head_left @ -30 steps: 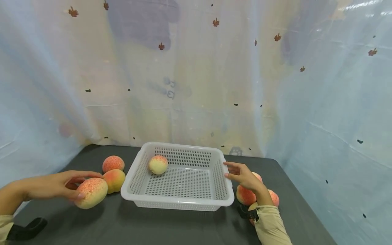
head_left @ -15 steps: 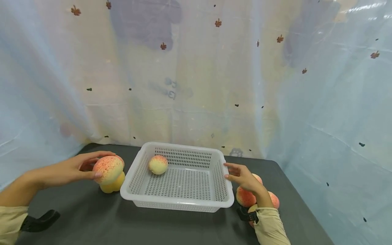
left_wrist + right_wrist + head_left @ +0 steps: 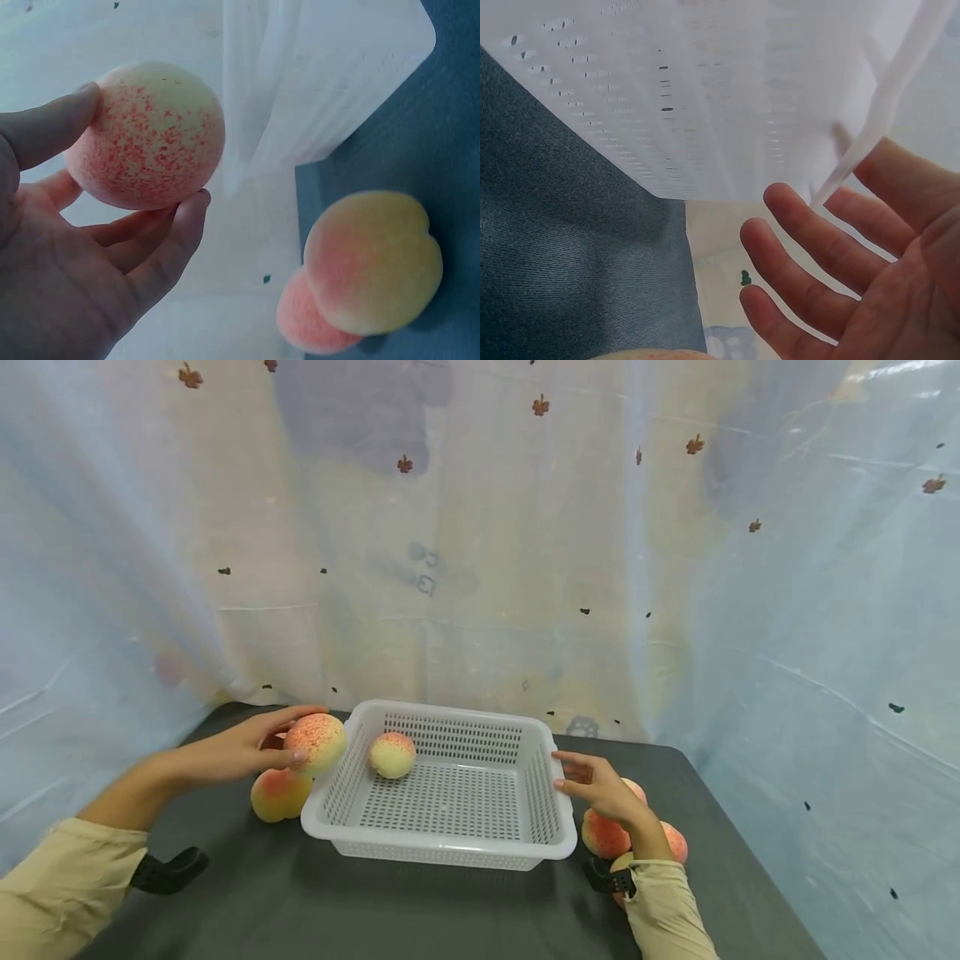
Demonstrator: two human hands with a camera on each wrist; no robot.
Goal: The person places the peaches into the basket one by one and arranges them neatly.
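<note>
The left hand pinches a speckled peach between thumb and fingertips, raised near the left end of a white perforated basket. Another peach lies inside the basket, toward its far left corner. Below the left hand, a yellow-and-red peach rests on the dark tabletop, with a pinker peach just beside it in the left wrist view. The right hand, fingers spread, is at the basket's right rim; whether it pinches or merely touches it is hard to tell. More peaches lie near the right forearm.
</note>
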